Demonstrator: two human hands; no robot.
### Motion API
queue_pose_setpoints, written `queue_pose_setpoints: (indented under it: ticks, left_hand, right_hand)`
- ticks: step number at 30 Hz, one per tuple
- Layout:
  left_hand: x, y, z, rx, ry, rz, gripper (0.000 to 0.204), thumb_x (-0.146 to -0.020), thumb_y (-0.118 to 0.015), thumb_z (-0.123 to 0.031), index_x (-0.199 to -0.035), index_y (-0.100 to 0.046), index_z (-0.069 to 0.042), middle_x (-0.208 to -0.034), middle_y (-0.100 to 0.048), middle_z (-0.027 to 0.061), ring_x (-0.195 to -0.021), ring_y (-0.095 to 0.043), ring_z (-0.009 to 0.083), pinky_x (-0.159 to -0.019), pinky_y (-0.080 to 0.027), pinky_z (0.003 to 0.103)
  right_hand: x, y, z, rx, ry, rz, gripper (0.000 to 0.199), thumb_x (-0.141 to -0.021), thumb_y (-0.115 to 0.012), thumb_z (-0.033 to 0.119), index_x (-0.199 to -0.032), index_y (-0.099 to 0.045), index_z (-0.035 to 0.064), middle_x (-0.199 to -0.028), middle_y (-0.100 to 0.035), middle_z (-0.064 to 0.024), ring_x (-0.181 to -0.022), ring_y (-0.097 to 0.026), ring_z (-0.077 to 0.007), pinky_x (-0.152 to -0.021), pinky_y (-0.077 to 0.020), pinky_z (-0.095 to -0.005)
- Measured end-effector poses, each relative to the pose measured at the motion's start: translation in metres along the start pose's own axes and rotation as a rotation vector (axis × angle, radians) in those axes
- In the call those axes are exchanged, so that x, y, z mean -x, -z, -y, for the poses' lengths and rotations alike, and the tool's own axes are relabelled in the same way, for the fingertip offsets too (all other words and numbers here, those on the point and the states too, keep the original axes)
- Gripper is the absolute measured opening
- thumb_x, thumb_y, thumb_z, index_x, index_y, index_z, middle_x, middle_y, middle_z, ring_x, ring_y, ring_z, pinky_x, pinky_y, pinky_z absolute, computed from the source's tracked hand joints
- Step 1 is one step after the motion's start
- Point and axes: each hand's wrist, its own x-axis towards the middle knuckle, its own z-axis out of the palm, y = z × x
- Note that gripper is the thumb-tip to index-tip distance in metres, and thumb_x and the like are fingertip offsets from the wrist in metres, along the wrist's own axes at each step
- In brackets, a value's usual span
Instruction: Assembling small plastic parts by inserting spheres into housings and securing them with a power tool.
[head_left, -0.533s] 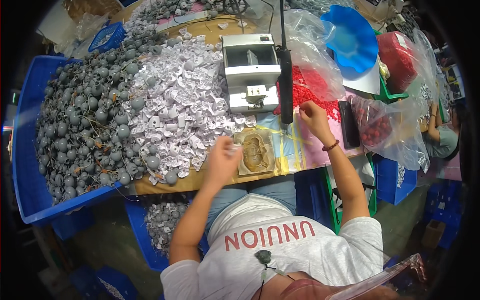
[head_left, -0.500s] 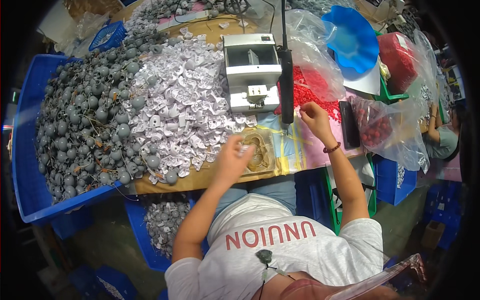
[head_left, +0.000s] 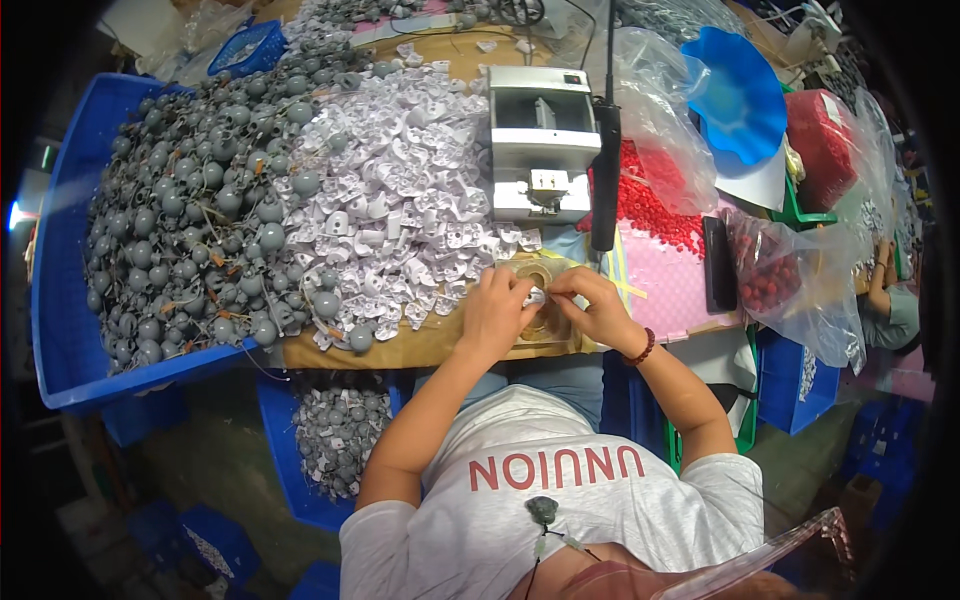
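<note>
My left hand point(head_left: 493, 312) is closed on a small white plastic part point(head_left: 535, 296), held over a tan moulded block point(head_left: 552, 266) at the table's near edge. My right hand point(head_left: 600, 310) meets it from the right, thumb and fingers pinched together at the part. Whatever sits in that pinch is too small to make out. Just beyond the hands stands a silver and white machine point(head_left: 541, 150) with an open top. A black rod-shaped tool point(head_left: 606, 180) hangs upright along its right side. The pile of white plastic parts point(head_left: 400, 200) lies left of the machine.
Grey round parts with wires point(head_left: 190, 220) fill a blue tray point(head_left: 62, 230) at the left. Small red pieces point(head_left: 655, 205) lie right of the tool, near a dark phone point(head_left: 718, 265) and a clear bag of red pieces point(head_left: 770, 280). A blue wavy-edged bowl point(head_left: 738, 95) stands behind.
My right hand has come down and left from beside the red pieces to the white part. My left hand has moved in over the block, and both hands now meet there.
</note>
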Motion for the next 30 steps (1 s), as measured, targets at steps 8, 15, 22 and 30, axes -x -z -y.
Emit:
queue_pose_setpoints:
  ticks: [8,15,22,30]
  left_hand:
    - [0.016,-0.01,0.01,0.064,-0.002,-0.127,0.049,-0.074,-0.085,-0.025,-0.118,-0.066,-0.014,-0.113,-0.058,0.0097,-0.104,-0.057,0.032,-0.086,-0.05,0.042]
    - [0.106,0.033,0.051,-0.117,0.167,-0.4,0.046,-0.078,-0.083,-0.016,-0.118,-0.062,-0.008,-0.118,-0.054,0.0131,-0.111,-0.052,0.0366,-0.097,-0.044,0.049]
    - [0.155,0.064,0.11,-0.271,0.603,-0.571,0.057,-0.077,-0.086,-0.019,-0.126,-0.059,-0.006,-0.118,-0.048,0.0168,-0.115,-0.046,0.0387,-0.098,-0.041,0.049]
    - [0.129,0.116,0.083,-0.077,0.403,-0.739,0.049,-0.077,-0.072,0.001,-0.124,-0.061,-0.005,-0.122,-0.049,0.0167,-0.115,-0.052,0.0358,-0.099,-0.046,0.044]
  right_hand:
    - [-0.011,-0.029,-0.013,0.345,0.358,0.03,0.024,-0.076,-0.08,0.005,-0.094,-0.065,0.006,-0.094,-0.066,-0.0077,-0.088,-0.063,-0.0283,-0.075,-0.05,-0.0397]
    - [0.004,-0.03,0.011,0.572,0.336,0.085,0.031,-0.077,-0.078,0.008,-0.106,-0.067,0.0081,-0.109,-0.064,-0.0053,-0.105,-0.06,-0.0277,-0.084,-0.0453,-0.0426]
    - [0.007,-0.044,-0.011,0.472,0.218,-0.026,0.038,-0.078,-0.078,0.003,-0.113,-0.065,0.0061,-0.113,-0.064,-0.0123,-0.104,-0.059,-0.0328,-0.089,-0.0449,-0.0436]
    - [0.005,-0.025,-0.007,0.087,-0.002,-0.112,0.04,-0.086,-0.07,-0.003,-0.124,-0.059,0.0004,-0.124,-0.06,-0.0173,-0.105,-0.061,-0.0299,-0.086,-0.0506,-0.0359]
